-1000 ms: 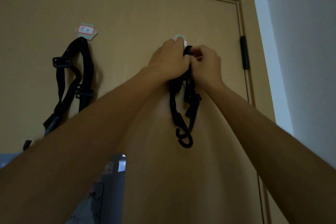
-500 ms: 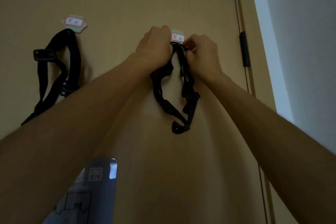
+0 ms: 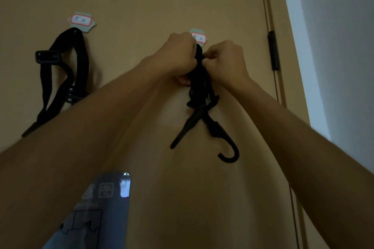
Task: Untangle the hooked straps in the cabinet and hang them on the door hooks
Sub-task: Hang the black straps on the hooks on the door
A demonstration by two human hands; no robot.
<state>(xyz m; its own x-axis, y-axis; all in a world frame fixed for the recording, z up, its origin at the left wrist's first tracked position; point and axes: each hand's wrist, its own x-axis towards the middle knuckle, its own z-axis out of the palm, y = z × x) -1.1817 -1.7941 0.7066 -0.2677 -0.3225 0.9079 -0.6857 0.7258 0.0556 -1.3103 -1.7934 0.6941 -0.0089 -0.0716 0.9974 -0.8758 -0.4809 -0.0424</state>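
Both hands are up against the door (image 3: 141, 6), fists almost touching. The left hand (image 3: 178, 54) grips the bunched top of a black hooked strap (image 3: 199, 89), and the right hand (image 3: 224, 60) pinches the same bunch from the other side. The labelled door hook (image 3: 199, 37) sits just above the knuckles; can't tell if the strap is on it. Below the hands the strap hangs in a twisted clump, then splits into a straight tail (image 3: 182, 133) and a curved J-hook end (image 3: 229, 155). Well off to the left of the left hand, a second black strap (image 3: 66, 70) hangs looped.
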